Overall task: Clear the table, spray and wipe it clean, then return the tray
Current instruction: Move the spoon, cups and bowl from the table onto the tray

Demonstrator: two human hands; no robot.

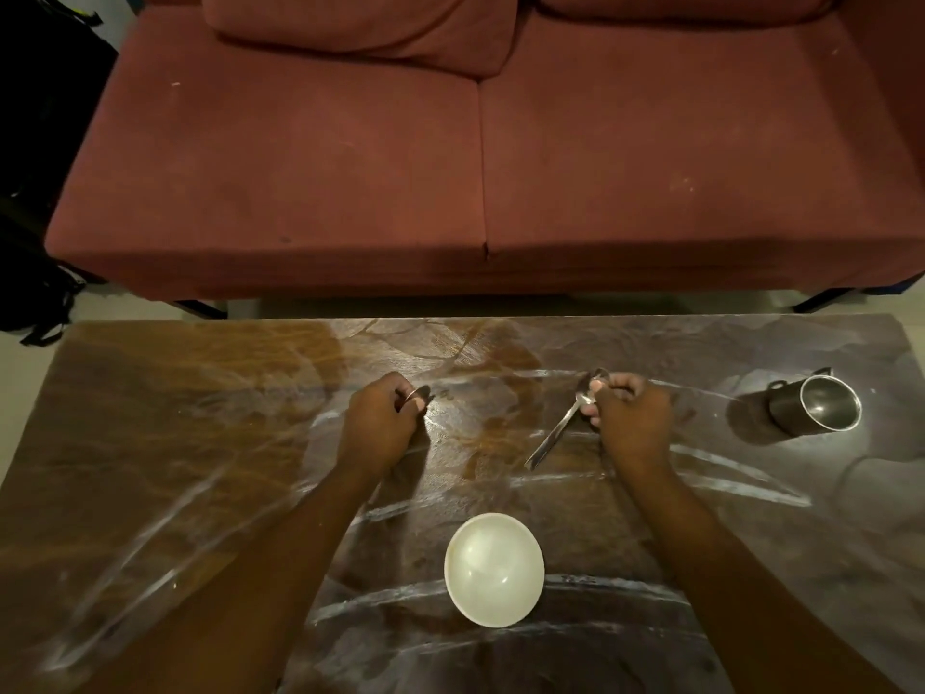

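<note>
Bowl (494, 569), white and seemingly empty, sits by the near edge of the table (150, 418), not yet cleared. Past it, mid-table, the left hand (378, 428) is curled tight round the left spoon (419, 394). The right hand (631, 418) pinches the right spoon (560, 428) near its head, likely gathering cutlery first. A metal cup (816, 405) waits near the right edge. No tray shows.

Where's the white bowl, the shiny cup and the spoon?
white bowl (494, 569): head view, the middle of its inside.
shiny cup (787, 412): head view, its dark outer wall.
spoon (553, 435): head view, halfway along its handle.
</note>
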